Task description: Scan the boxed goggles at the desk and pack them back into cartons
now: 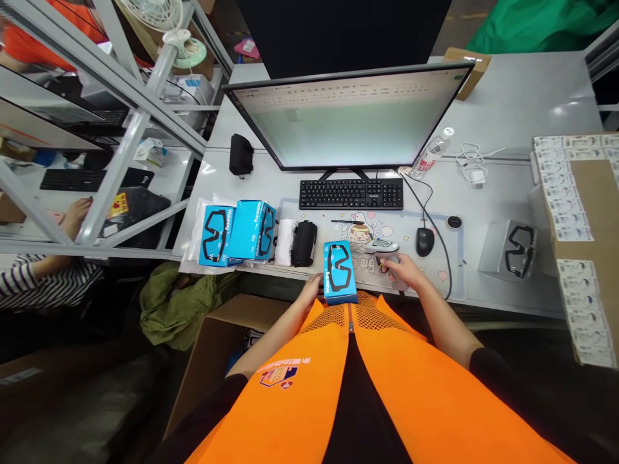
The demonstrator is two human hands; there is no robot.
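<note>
My left hand grips the left side of a blue box with a black goggle-shaped print, close against my orange vest at the desk's front edge. Some of its fingers are hidden behind the box. In my right hand is a grey-white handheld barcode scanner, my fingers wrapped round its handle, its head pointing left towards the box. Left of the box lie a black rolled pouch and a white one. Beside them are two more blue boxes, one next to the other.
Behind my hands stand a keyboard and a large monitor. A mouse, a bottle and a grey goggle-print box are rightward. A label-covered carton borders the right. Another person's hand shows beyond the left frame.
</note>
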